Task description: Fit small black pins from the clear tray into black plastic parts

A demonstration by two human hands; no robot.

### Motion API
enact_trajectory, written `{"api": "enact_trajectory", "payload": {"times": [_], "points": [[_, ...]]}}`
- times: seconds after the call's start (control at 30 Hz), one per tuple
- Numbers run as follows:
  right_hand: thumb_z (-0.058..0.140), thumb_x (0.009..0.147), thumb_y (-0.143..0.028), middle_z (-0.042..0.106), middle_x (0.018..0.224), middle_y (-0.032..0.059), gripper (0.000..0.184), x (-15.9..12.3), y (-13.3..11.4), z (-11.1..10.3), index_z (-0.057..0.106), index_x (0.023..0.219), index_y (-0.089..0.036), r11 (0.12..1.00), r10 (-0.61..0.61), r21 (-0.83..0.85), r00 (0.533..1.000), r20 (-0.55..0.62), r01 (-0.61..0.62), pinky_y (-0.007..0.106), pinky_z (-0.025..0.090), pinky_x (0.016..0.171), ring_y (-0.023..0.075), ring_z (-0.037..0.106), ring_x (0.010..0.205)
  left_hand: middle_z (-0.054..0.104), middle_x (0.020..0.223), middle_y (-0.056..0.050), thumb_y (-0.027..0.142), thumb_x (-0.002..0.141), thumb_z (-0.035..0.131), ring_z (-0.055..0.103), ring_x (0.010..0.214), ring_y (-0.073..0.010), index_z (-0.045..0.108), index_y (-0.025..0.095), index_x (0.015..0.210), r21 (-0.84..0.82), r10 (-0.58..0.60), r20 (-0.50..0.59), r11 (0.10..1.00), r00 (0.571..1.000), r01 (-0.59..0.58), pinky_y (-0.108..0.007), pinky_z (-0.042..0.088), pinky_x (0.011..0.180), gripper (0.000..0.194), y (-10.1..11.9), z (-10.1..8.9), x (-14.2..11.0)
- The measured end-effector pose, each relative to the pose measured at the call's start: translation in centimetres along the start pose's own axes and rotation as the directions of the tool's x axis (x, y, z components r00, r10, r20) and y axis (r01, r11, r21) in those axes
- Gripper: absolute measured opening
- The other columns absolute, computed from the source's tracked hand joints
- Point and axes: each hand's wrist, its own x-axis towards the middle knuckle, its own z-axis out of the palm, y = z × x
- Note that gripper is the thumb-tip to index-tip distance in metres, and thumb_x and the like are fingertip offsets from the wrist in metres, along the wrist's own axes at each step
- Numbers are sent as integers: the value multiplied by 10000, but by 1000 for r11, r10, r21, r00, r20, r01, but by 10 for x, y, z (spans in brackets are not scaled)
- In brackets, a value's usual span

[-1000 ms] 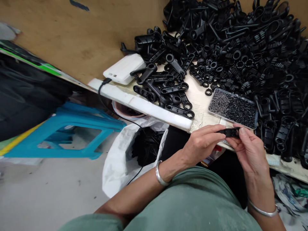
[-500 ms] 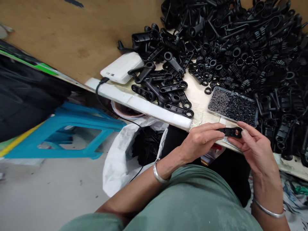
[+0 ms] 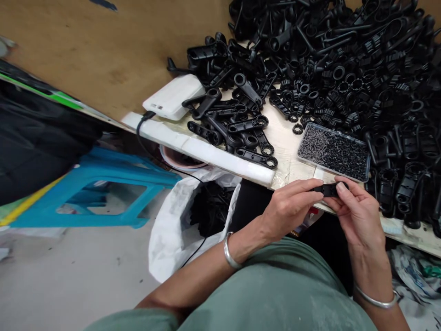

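Between my two hands, over the table's front edge, is a short black plastic arm part [image 3: 326,189] with a ring-shaped end. My left hand [image 3: 291,204] pinches its left end between thumb and fingers. On its right end, my right hand [image 3: 356,207] is closed, thumb on top, covering much of the ring. Just beyond the hands lies a clear box [image 3: 333,151] of tiny dark pieces, greyer at the left and blacker at the right. Similar black arm parts [image 3: 257,157] lie loosely to the left of the box.
A large heap of black plastic parts [image 3: 327,59] covers the back and right of the table. A white power bank [image 3: 174,96] with a black cable sits at the left. Below are a white sack [image 3: 165,239] of black parts and a blue stool [image 3: 103,184].
My right hand has shifted left along the black arm part, and its thumb now covers the ring end that showed before. My left hand keeps its hold.
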Motion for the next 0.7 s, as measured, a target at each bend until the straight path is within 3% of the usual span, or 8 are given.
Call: {"api": "enact_trajectory", "payload": {"times": [0.23,0.57,0.7], "points": [[820,728,-535,754,887,58,508,4,-7,-18,690,1074,-186,996,72,-63,997,38,-70,403,647,781,219,760,777,748,1101,-146,42,925,576,734,1014,-173,692,121,929,-20,-5,45,1000,999,6,-264,622,877,140,-7,-7,6],[838,727,-452,771,912,96,398,4,-11,-32,720,983,-171,990,-62,-125,997,-39,57,369,637,800,228,760,841,747,1111,-138,56,924,587,732,1022,-169,695,127,937,21,-10,91,1000,996,8,-267,617,881,129,-16,-10,5],[856,690,-432,769,855,77,400,8,-15,-38,736,967,-169,958,-184,-242,977,-107,154,293,629,659,188,743,714,739,1117,-139,45,923,570,724,1029,-182,686,123,938,104,-31,142,994,989,16,-295,612,890,141,-21,-16,9]]}}
